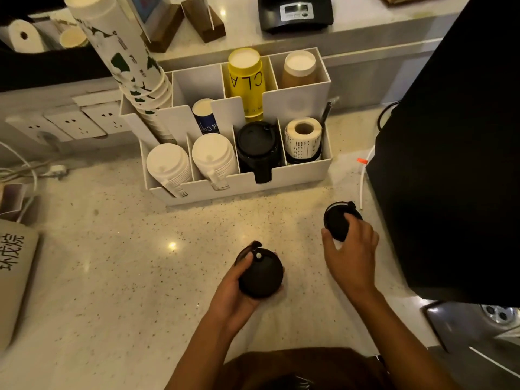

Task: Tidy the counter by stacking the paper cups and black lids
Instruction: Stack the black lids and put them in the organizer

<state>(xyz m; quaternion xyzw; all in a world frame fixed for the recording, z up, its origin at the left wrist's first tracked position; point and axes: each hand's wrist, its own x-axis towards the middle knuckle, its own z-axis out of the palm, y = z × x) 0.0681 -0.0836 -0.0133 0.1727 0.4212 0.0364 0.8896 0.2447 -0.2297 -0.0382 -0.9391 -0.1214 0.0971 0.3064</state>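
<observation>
Under each hand's curled fingers sits a black lid: left hand (239, 282) lid (260, 274), right hand (351, 254) lid (337, 220).

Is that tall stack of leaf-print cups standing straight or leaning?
Leaning. The leaf-print cup stack tilts up and left out of the white organizer's back-left compartment, its top far left of its base.

An organizer (298, 175) stands behind two lids (260, 273), with a machine (450, 164) at right.
</observation>
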